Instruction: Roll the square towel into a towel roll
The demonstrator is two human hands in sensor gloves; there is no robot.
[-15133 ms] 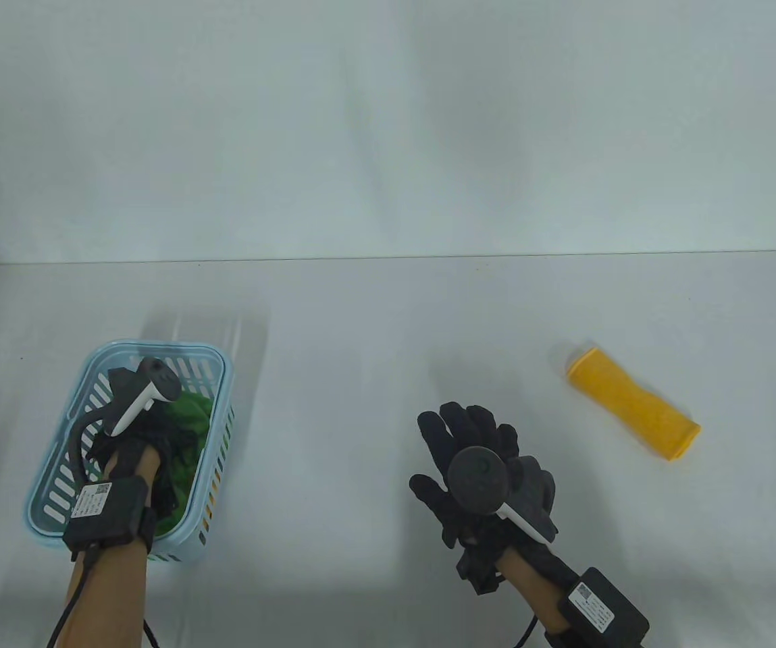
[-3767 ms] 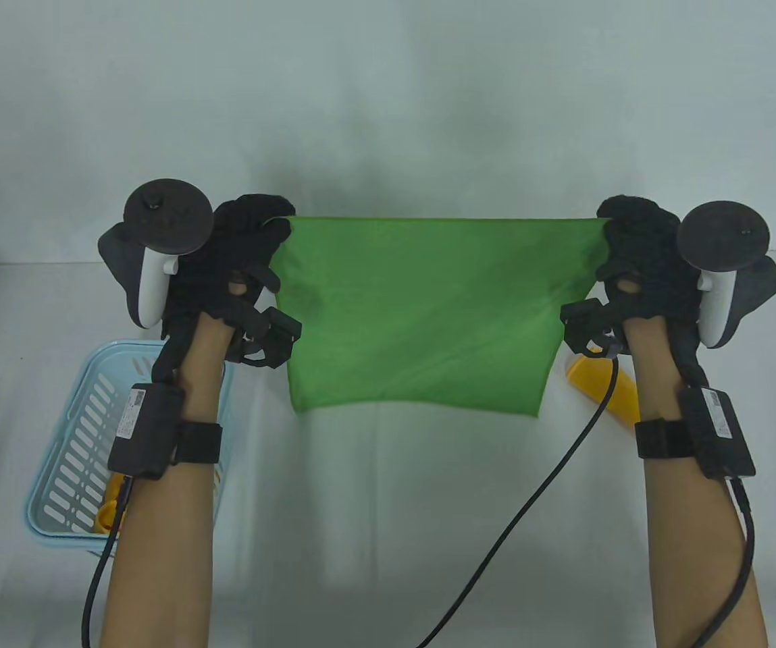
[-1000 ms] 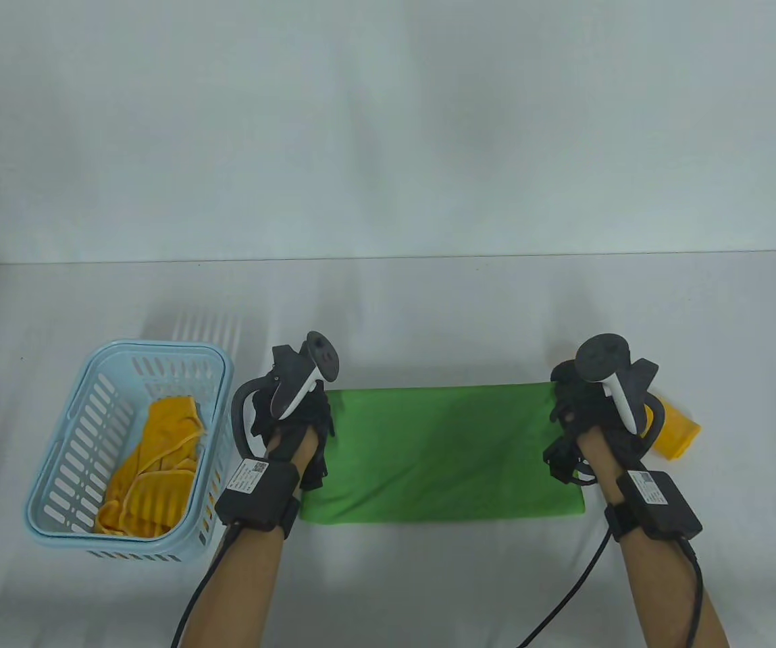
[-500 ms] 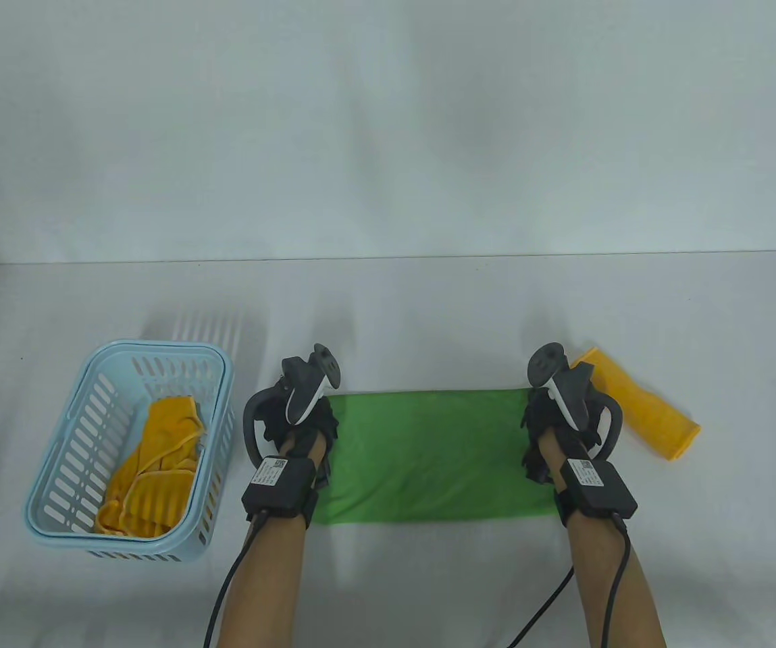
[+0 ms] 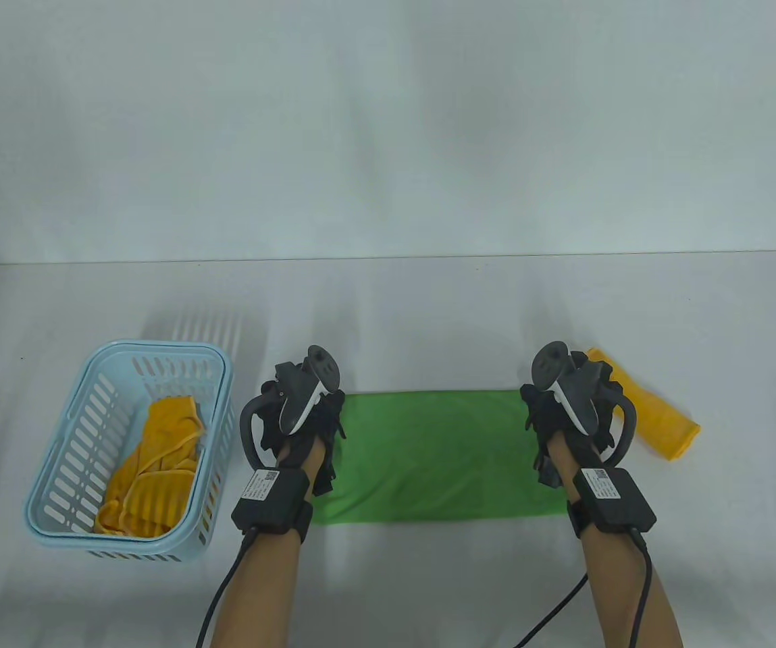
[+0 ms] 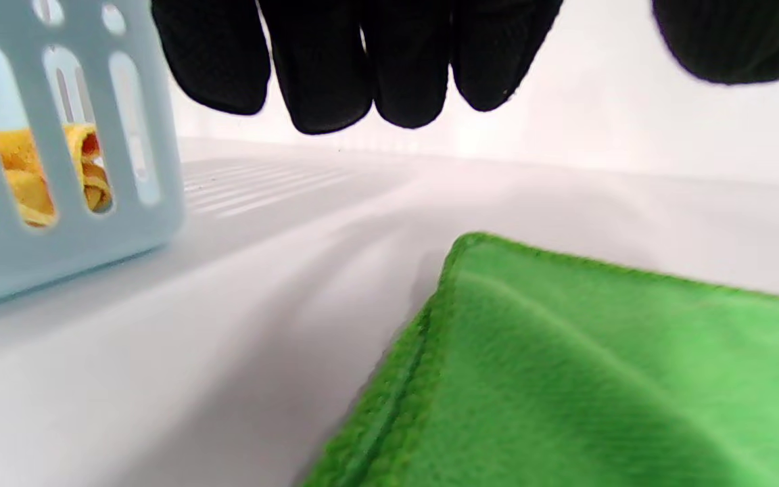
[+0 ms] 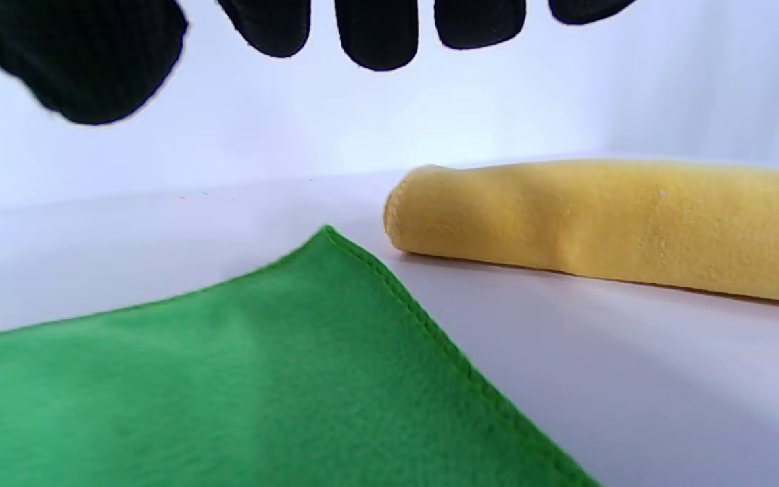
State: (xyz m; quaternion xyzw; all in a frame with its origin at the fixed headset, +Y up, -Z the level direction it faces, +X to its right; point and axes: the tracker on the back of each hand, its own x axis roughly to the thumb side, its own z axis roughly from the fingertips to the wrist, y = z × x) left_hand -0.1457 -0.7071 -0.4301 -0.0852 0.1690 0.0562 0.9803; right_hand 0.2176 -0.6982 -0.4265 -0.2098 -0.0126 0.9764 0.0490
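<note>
The green towel [image 5: 435,455] lies flat on the desk [image 5: 388,310], folded into a band, its long axis running from my left hand [image 5: 303,422] to my right hand [image 5: 573,418]. Each hand sits at one short end, equally near. In both wrist views my fingers hang straight above the far corners, grasping nothing. Left of my left hand, the blue basket [image 5: 57,526] holds a crumpled yellow cloth [image 5: 148,466]. A rolled yellow towel [image 5: 658,415] lies just beyond my right hand.

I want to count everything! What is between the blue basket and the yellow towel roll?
In the table view, the left hand, the flat green towel and the right hand lie between the basket and the yellow roll.
</note>
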